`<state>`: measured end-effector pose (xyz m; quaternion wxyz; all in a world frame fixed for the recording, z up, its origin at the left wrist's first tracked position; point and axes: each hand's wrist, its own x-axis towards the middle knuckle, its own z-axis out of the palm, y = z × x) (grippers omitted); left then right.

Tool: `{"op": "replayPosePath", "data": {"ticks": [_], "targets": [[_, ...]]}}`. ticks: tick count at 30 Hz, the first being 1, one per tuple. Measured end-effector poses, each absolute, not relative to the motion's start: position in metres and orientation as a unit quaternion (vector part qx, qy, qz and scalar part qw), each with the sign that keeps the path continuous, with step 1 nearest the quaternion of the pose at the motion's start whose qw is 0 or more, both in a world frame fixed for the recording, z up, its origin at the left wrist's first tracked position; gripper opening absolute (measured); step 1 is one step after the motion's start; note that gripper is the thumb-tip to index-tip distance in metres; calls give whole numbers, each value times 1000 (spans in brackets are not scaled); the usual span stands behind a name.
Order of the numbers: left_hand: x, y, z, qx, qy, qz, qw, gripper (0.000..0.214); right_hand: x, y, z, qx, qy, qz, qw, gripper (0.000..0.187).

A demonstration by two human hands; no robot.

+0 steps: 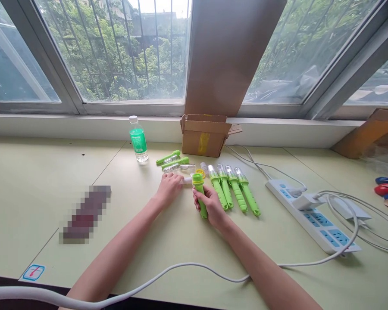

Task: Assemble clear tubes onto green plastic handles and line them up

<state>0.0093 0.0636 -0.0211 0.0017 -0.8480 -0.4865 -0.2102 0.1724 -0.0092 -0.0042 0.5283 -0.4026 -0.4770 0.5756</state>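
My right hand point(211, 204) is wrapped around a green plastic handle point(199, 193), held upright with its open end up. My left hand point(170, 188) rests on the table just left of it, fingers curled over a small clear piece point(187, 180) that pokes out to the right. Right of my right hand lies a row of several assembled green sticks with clear tips point(234, 189). Behind my hands lie two more green sticks point(172, 160), a clear tip point(203, 167) and a small yellow ring point(199, 172).
A water bottle with a green label point(138, 140) stands behind the parts, next to an open cardboard box point(205, 134) by the window sill. A white power strip point(312, 215) with plugged cables lies at right. A white cable point(168, 275) crosses the near table edge. Colored objects point(386, 189) sit far right.
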Motion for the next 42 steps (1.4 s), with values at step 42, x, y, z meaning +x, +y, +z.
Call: {"op": "replayPosePath", "data": {"ticks": [42], "targets": [[6,-41,-3,-889,-437,-119,-57,28,161,-1,-18,-545,-496,372,565,32]]}}
